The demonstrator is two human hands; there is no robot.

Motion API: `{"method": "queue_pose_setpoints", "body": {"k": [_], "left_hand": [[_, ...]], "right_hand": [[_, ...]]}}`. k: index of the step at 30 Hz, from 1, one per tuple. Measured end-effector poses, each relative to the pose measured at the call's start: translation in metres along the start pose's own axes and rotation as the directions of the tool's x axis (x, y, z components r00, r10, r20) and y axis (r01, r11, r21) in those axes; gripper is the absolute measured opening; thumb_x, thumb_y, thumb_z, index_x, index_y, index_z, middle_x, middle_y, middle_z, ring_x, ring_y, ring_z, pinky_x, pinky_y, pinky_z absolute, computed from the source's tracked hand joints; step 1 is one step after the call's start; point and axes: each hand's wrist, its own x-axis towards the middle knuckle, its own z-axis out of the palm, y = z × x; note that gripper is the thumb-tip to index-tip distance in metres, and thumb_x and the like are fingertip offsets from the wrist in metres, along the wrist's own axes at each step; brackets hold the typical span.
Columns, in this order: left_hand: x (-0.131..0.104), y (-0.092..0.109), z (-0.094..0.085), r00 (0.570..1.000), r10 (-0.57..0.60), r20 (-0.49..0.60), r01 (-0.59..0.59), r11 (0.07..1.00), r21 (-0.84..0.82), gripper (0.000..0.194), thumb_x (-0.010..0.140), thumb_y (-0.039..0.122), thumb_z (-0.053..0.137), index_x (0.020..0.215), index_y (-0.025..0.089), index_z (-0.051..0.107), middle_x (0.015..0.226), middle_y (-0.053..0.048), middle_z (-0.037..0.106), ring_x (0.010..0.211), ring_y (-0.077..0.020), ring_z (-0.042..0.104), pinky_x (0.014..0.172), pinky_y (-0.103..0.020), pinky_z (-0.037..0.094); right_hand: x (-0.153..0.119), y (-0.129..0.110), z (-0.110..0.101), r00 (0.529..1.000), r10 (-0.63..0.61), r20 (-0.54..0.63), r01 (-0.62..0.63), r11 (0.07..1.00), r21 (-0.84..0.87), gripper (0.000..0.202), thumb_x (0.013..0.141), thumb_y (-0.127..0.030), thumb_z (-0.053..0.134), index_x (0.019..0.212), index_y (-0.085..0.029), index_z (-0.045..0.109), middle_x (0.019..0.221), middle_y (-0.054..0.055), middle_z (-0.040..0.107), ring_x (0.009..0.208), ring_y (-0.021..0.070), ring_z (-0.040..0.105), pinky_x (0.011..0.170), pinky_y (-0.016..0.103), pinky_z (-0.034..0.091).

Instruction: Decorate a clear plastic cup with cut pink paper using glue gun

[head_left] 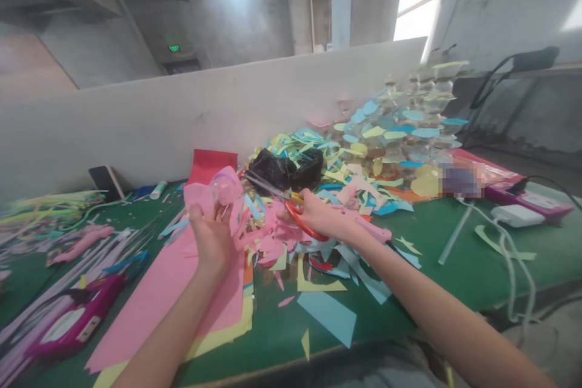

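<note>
My left hand [213, 237] is raised with its fingers closed on a clear rounded plastic piece [226, 187], which looks like a cut bottle part. A pink paper piece [196, 194] is attached to it or held along with it; the join cannot be made out. My right hand [318, 213] grips scissors [308, 227] by their orange-red handles. Their blades point left, toward the plastic piece but apart from it. Beneath my left hand lie large pink paper sheets [154, 297] over yellow ones. Pink paper scraps [268, 233] are heaped between my hands.
Transparent plastic stacks with blue and yellow paper discs [409, 124] stand at the back right. A black plastic bag [273, 168] holds paper strips. Magenta devices [77, 318] lie at both sides, with a white adapter [518, 215] and cables on the right. A pale partition [159, 115] runs behind.
</note>
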Motion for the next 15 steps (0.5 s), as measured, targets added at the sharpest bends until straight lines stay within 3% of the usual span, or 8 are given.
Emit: {"method": "queue_pose_setpoints", "body": {"k": [5,9,15], "left_hand": [[-0.010,-0.001,0.004,0.991,-0.046,0.129,0.053,0.997,-0.054,0.032,0.087,0.054,0.050,0.109,0.031,0.054,0.108,-0.004,0.065,0.117,-0.0175,0.061,0.108,-0.036,0.044],[-0.016,-0.001,0.007,0.979,-0.078,0.188,0.094,0.993,-0.076,0.034,0.083,0.055,0.057,0.097,0.024,0.057,0.104,-0.007,0.067,0.115,-0.0194,0.062,0.110,-0.036,0.043],[-0.020,-0.001,0.009,0.959,-0.078,0.274,0.102,0.992,-0.072,0.026,0.075,0.047,0.070,0.084,0.026,0.057,0.098,-0.003,0.071,0.115,-0.0189,0.062,0.109,-0.036,0.045]], "right_hand": [[-0.004,-0.004,0.005,0.996,-0.016,0.087,0.013,1.000,0.027,0.063,0.072,-0.072,0.068,0.102,-0.020,0.050,0.093,0.011,0.071,0.079,0.0277,0.066,0.065,0.034,0.048],[-0.007,-0.010,0.002,0.994,-0.019,0.104,0.009,0.995,0.096,0.057,0.073,-0.070,0.069,0.097,-0.021,0.051,0.087,0.005,0.069,0.075,0.0237,0.064,0.063,0.031,0.046],[-0.005,-0.013,0.000,0.993,-0.021,0.116,0.011,0.996,0.084,0.051,0.081,-0.070,0.059,0.092,-0.021,0.049,0.078,0.001,0.064,0.070,0.0206,0.059,0.060,0.029,0.042]]}}
